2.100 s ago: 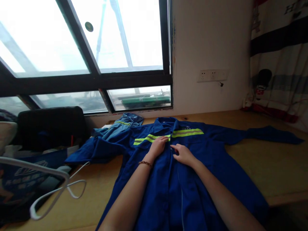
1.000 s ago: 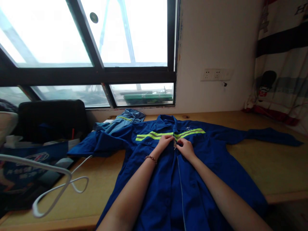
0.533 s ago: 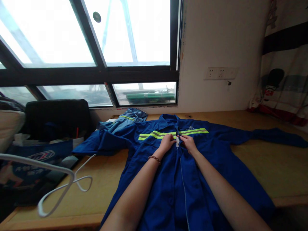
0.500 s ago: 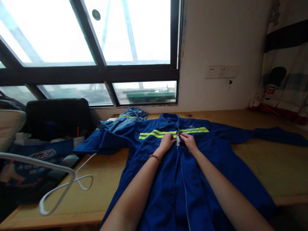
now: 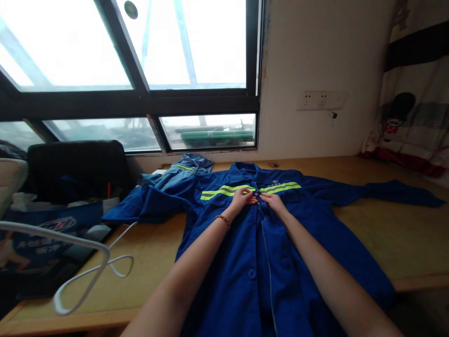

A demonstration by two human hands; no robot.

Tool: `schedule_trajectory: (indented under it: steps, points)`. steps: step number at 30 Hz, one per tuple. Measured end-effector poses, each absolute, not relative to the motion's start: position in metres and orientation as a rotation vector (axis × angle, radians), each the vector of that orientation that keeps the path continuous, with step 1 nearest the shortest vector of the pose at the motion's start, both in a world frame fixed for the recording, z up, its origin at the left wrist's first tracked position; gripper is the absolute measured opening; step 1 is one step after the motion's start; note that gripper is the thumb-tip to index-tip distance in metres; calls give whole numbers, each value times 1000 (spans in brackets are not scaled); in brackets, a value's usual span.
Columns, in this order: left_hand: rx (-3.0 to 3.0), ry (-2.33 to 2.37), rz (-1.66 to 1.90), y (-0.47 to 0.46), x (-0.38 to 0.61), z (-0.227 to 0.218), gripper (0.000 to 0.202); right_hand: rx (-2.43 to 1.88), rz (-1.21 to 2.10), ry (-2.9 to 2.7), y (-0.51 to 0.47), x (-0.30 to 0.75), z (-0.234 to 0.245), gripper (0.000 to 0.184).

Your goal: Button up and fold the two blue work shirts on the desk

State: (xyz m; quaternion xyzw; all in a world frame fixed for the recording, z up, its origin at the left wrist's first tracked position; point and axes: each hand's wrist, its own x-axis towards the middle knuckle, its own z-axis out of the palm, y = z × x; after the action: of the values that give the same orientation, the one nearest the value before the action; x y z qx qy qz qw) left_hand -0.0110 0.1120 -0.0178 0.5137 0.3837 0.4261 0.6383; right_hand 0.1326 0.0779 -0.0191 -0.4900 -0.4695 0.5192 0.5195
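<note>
A blue work jacket [image 5: 224,290] lies spread face up on the table, collar toward the window and sleeves out to both sides. A yellow-green and grey reflective stripe [image 5: 228,190] crosses its chest. My left hand [image 5: 242,198], with a beaded bracelet at the wrist, pinches the left front edge just below the stripe. Close beside it, my right hand [image 5: 273,203] grips the other front edge with closed fingers. Below the hands the front hangs partly apart, showing a button [image 5: 251,274] and a pale line along the inner edge. What lies between the fingertips is too small to make out.
A lighter blue folded garment [image 5: 187,168] lies beyond the left sleeve. A white cable [image 5: 87,243] loops over the left of the wooden table [image 5: 150,276]. A printed bag [image 5: 52,229] and a black chair back [image 5: 77,164] stand at left. Wall sockets [image 5: 321,100] and a curtain [image 5: 403,107] are at right.
My hands have drawn the two front edges closer together at the chest. The whitish patch that showed between them is now mostly covered. The view has shifted slightly.
</note>
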Motion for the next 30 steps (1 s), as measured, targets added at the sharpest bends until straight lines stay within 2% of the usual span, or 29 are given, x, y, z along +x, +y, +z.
schedule_trajectory:
  steps: [20,30]
  points:
    - [1327,756,1009,101,-21,-16,32,-1081,1337,-1064,77,134,-23,44]
    - [1374,829,1088,100,-21,-16,28,-1059,1273,-1104,78,132,-25,30]
